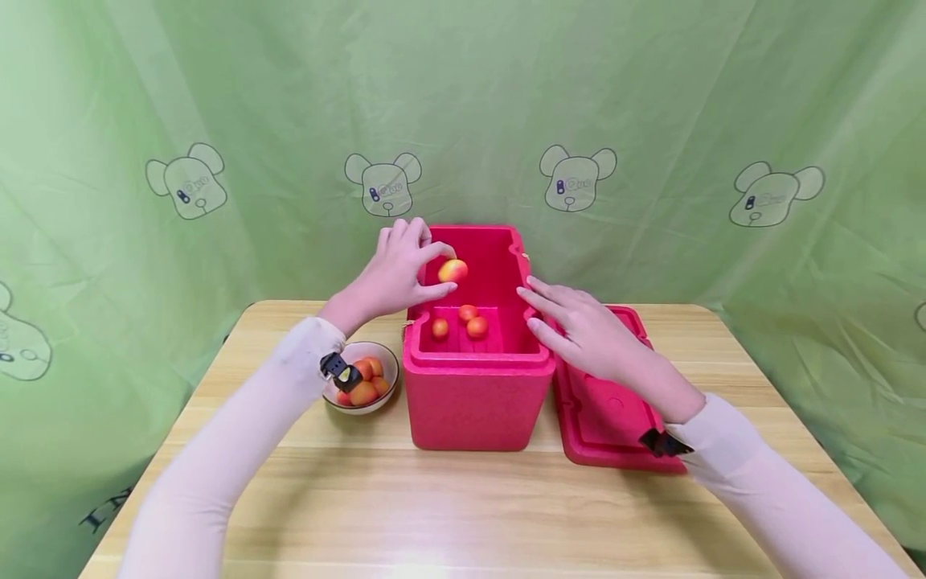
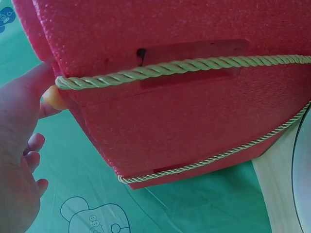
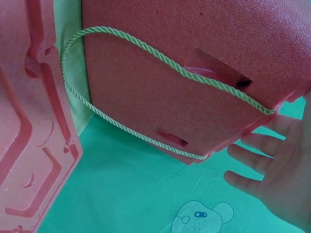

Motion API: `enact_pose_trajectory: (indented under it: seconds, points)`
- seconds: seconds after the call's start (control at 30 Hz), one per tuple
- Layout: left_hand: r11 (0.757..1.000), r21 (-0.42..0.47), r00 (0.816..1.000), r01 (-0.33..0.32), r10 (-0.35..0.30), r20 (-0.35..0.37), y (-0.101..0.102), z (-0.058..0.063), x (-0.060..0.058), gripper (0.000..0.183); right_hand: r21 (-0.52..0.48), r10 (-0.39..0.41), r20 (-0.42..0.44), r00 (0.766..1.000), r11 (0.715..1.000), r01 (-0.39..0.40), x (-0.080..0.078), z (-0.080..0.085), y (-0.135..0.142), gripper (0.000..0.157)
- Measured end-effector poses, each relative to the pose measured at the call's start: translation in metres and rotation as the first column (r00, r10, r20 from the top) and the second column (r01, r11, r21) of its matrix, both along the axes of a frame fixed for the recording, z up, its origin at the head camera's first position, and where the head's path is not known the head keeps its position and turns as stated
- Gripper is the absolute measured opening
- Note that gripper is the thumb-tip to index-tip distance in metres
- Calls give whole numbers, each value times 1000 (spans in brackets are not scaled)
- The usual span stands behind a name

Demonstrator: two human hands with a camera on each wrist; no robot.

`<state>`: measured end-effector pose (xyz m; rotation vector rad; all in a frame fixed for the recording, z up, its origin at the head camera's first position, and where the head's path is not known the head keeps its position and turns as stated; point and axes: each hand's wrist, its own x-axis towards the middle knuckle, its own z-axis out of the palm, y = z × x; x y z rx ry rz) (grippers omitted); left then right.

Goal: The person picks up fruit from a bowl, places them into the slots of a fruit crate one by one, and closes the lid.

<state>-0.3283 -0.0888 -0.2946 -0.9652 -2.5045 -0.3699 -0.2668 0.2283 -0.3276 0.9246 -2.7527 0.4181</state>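
My left hand (image 1: 402,269) pinches a yellow-and-red apricot (image 1: 453,271) between thumb and forefinger, above the opening of a red foam box (image 1: 477,410). In the left wrist view a bit of that apricot (image 2: 54,98) shows past the box's rim. Three orange-red apricots (image 1: 477,327) lie on the box floor. My right hand (image 1: 589,334) rests at the box's right rim with its fingers extended. A white bowl (image 1: 391,366) of several apricots (image 1: 364,392) stands left of the box, partly hidden by my left wrist.
The box's red lid (image 1: 611,418) lies on the wooden table (image 1: 347,507) to the right, partly under my right forearm. Twisted cords (image 2: 194,64) run along the box's left side, and a similar cord (image 3: 160,56) loops on its right. A green curtain (image 1: 477,96) hangs behind.
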Motion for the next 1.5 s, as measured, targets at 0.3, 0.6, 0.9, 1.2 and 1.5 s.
enact_pose_trajectory:
  seconds: [0.3,0.6,0.9,1.2,1.5]
  points:
    - [1000,-31,1000,-7,7,19,1,-1,0,41,-2,-5,12,1000,1000,5,-1,-1,0,59]
    - [999,-52,1000,1,0,14,2,-6,1,42,-2,-8,21,1000,1000,8,0,0,-1,60]
    - [998,-57,1000,7,-6,13,1,-9,0,41,-1,-4,11,1000,1000,4,0,-1,-1,60]
    - [998,-62,1000,5,-4,9,2,-10,1,42,-5,-8,20,1000,1000,8,0,-1,0,60]
    - [998,-58,999,25,-26,-18,3,-10,1,44,-10,-8,18,1000,1000,8,1,-1,0,60]
